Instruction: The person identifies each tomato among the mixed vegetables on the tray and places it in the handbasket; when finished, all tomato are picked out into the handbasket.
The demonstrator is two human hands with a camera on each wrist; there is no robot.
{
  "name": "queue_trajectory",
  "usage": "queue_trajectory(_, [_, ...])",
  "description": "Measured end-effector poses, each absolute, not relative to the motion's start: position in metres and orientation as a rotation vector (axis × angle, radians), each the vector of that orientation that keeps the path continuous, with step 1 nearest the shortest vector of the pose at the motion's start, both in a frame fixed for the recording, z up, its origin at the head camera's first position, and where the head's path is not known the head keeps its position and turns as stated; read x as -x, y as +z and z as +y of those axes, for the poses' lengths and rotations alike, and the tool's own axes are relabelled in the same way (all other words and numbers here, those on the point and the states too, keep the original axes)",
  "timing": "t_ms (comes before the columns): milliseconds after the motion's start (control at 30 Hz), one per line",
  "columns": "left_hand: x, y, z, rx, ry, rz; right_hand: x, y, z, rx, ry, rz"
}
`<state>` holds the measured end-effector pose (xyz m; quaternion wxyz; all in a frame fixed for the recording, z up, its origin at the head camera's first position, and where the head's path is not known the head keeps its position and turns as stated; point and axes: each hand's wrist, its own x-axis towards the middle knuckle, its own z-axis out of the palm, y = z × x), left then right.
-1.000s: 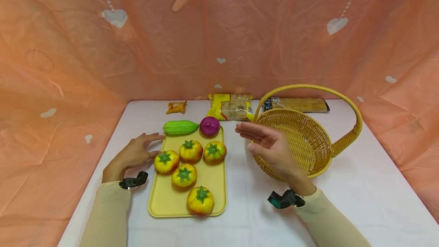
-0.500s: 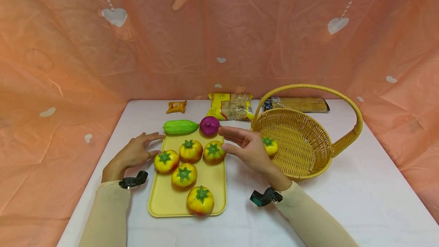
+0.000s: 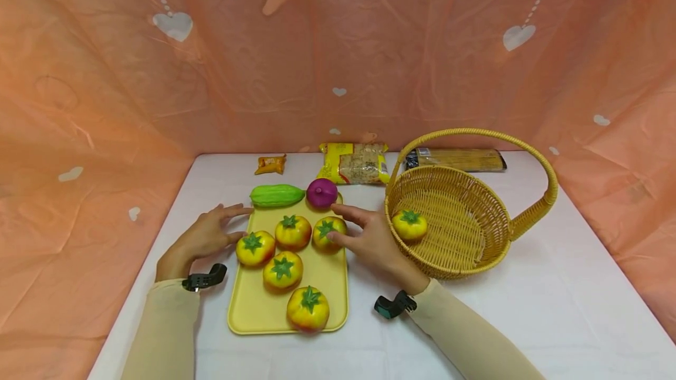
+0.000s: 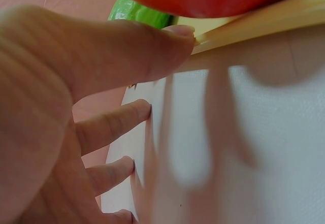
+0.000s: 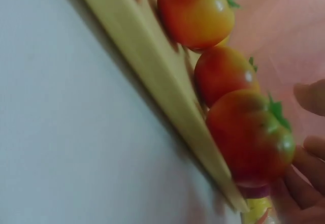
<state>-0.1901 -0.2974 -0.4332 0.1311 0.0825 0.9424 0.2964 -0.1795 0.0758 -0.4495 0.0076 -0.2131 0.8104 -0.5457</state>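
Observation:
On a yellow tray [image 3: 322, 304] lie several yellow-red toy tomatoes with green leafy tops. My left hand [image 3: 203, 239] is at the tray's left side; its thumb [image 4: 152, 49] touches the tray's edge, and its other fingertips are on the white cloth. My right hand [image 3: 377, 245] is at the back right tomato [image 3: 323, 234], thumb and fingers spread apart around it. In the right wrist view the fingers [image 5: 304, 181] are close beside that tomato [image 5: 249, 142]; firm contact cannot be made out. Another tomato [image 3: 409, 226] sits inside the wicker basket [image 3: 502, 251], near its left wall.
A green ridged gourd [image 3: 277, 195] and a purple onion [image 3: 321, 193] lie at the tray's back edge. Behind are a small orange packet [image 3: 271, 164], a yellow bag [image 3: 352, 164] and a pack of noodles [image 3: 462, 160]. The basket's tall handle [image 3: 470, 131] arches over it.
My right hand has moved left from over the basket to the back right tomato on the tray. The basket's tomato has come into view. My left hand stays at the tray's edge.

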Motion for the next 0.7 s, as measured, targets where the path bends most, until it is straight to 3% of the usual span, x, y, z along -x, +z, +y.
queue_trajectory(700, [0.1905,-0.4345,-0.298,-0.222,0.864,2.73,0.1758,-0.4534,0.0838,0.634,-1.558,2.507])
